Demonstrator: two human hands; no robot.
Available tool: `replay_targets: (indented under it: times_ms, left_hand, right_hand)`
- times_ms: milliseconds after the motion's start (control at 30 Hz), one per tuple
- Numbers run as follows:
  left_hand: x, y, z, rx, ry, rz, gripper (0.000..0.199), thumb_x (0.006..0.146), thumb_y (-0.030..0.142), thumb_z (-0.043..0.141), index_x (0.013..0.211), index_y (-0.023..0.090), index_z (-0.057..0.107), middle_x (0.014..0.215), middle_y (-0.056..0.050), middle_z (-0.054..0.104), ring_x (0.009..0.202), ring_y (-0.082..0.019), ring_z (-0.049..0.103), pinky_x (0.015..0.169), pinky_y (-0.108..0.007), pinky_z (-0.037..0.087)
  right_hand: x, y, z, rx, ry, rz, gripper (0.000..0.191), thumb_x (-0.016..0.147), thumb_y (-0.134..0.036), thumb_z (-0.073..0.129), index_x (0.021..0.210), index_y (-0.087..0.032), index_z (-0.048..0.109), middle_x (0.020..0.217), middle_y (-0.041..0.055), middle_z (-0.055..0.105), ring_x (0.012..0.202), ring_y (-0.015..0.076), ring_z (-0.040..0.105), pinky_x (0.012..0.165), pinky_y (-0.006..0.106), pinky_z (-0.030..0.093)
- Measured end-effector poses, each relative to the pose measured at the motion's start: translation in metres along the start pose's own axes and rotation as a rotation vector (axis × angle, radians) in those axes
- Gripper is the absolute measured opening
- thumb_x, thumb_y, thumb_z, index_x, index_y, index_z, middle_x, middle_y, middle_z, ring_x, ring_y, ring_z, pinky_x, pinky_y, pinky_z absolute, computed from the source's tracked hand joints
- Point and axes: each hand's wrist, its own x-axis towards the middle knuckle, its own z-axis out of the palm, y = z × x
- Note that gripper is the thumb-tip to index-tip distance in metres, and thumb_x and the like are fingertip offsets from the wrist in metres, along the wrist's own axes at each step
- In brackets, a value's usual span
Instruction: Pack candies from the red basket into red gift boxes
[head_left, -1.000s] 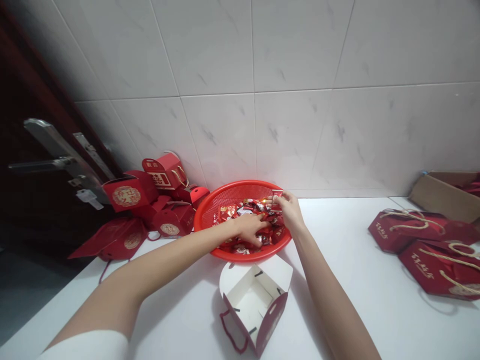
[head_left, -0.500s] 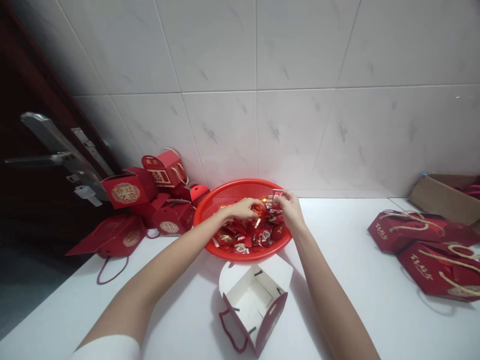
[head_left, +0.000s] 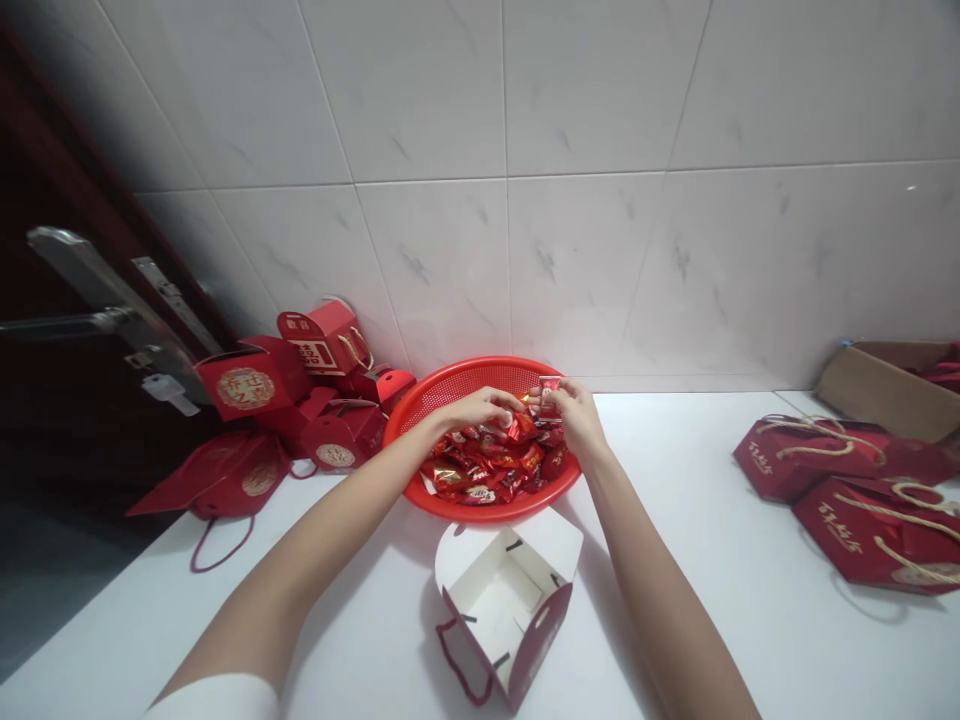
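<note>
A red plastic basket [head_left: 405, 400] full of wrapped candies [head_left: 480, 470] stands against the wall. My left hand [head_left: 484, 408] is in the basket, its fingers curled on a shiny orange-red wrapped candy [head_left: 523, 428]. At the basket's right side, my right hand [head_left: 576, 408] pinches a red and white wrapped candy [head_left: 550, 388] between thumb and fingers, above the pile. In front of the basket sits an open gift box [head_left: 506, 600], white inside and dark red outside, with a red cord handle [head_left: 459, 670]. No candy shows inside it.
Several red gift boxes [head_left: 247, 385] are stacked at the left, beside a dark door with a metal handle [head_left: 82, 322]. On the right lie dark red boxes with rope handles [head_left: 862, 535], and a brown cardboard box [head_left: 885, 385] behind. The white table [head_left: 360, 620] meets a tiled wall.
My left hand has lifted slightly and its fingers have shifted over the candies. The right hand still holds its candy, nearly in place. The view has shifted slightly.
</note>
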Motion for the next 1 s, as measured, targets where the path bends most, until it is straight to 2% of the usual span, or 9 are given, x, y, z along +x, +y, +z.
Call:
replay_targets:
  times_ms: [100,200,333,433,600,733,800,900,1000]
  left_hand:
    - [0.0,0.001,0.001,-0.085,0.014,-0.027,0.033,0.065,0.013,0.061,0.095,0.015,0.075,0.09,-0.004,0.071,0.081,-0.017,0.064,0.075,-0.03,0.059]
    - [0.002,0.0,0.002,-0.123,0.044,-0.084,0.037,0.062,0.01,0.056,0.093,0.017,0.075,0.085,-0.002,0.07,0.077,-0.016,0.064,0.073,-0.031,0.06]
    - [0.005,-0.002,0.002,-0.126,0.096,-0.119,0.041,0.062,0.011,0.051,0.094,0.018,0.076,0.091,-0.003,0.071,0.081,-0.017,0.063,0.071,-0.029,0.06]
    - [0.006,-0.004,0.0,-0.047,0.102,-0.06,0.041,0.065,0.012,0.052,0.098,0.018,0.075,0.096,-0.004,0.072,0.085,-0.018,0.063,0.073,-0.028,0.058]
    - [0.006,-0.007,-0.001,0.071,0.139,0.023,0.053,0.067,0.012,0.058,0.118,0.018,0.068,0.102,-0.005,0.072,0.09,-0.019,0.065,0.081,-0.03,0.055]
    - [0.006,-0.008,-0.002,0.273,0.149,0.089,0.052,0.076,0.016,0.056,0.128,0.019,0.061,0.114,-0.007,0.072,0.098,-0.019,0.067,0.085,-0.03,0.054]
    - [0.007,-0.01,-0.003,0.398,0.13,0.073,0.046,0.08,0.015,0.05,0.123,0.017,0.063,0.106,-0.007,0.074,0.094,-0.019,0.069,0.082,-0.029,0.055]
    - [0.005,-0.012,-0.005,0.535,0.099,0.035,0.035,0.077,0.01,0.046,0.101,0.016,0.071,0.092,-0.006,0.075,0.086,-0.02,0.07,0.079,-0.029,0.054]
    - [0.004,-0.011,0.0,0.692,0.096,0.055,0.033,0.076,0.009,0.049,0.097,0.018,0.072,0.101,-0.007,0.075,0.095,-0.024,0.069,0.089,-0.033,0.051]
  right_hand:
    - [0.0,0.0,0.0,0.005,-0.003,-0.001,0.016,0.064,-0.008,0.059,0.076,-0.018,0.06,0.077,0.004,0.076,0.069,0.0198,0.075,0.066,0.033,0.062]
    - [0.0,0.0,0.0,0.01,-0.009,-0.001,0.014,0.063,-0.009,0.059,0.075,-0.018,0.06,0.078,0.0042,0.076,0.067,0.0196,0.074,0.063,0.032,0.062]
    - [0.0,0.001,-0.001,0.015,-0.014,-0.001,0.015,0.063,-0.01,0.06,0.075,-0.019,0.061,0.077,0.0036,0.076,0.067,0.0195,0.074,0.061,0.031,0.061]
    - [0.002,0.002,-0.001,0.014,-0.015,-0.004,0.016,0.063,-0.011,0.061,0.077,-0.019,0.061,0.078,0.0042,0.076,0.067,0.0203,0.075,0.06,0.031,0.061]
    - [0.003,0.003,-0.002,0.014,-0.011,-0.002,0.017,0.063,-0.011,0.061,0.079,-0.019,0.062,0.077,0.0036,0.077,0.07,0.0206,0.075,0.062,0.03,0.06]
    - [0.003,0.003,-0.001,0.021,-0.011,-0.002,0.016,0.063,-0.012,0.063,0.077,-0.02,0.061,0.074,0.0011,0.076,0.066,0.018,0.074,0.063,0.028,0.061]
    - [0.003,0.002,-0.001,0.028,-0.008,-0.001,0.015,0.063,-0.012,0.064,0.076,-0.02,0.06,0.072,0.0003,0.076,0.064,0.0173,0.074,0.061,0.027,0.06]
    - [0.002,0.002,-0.001,0.034,-0.006,-0.004,0.015,0.064,-0.012,0.064,0.076,-0.02,0.06,0.073,0.0011,0.076,0.063,0.018,0.074,0.058,0.028,0.06]
    - [0.002,0.003,-0.001,0.04,-0.005,-0.009,0.016,0.064,-0.011,0.064,0.077,-0.02,0.06,0.073,0.0015,0.076,0.064,0.0188,0.074,0.059,0.029,0.061]
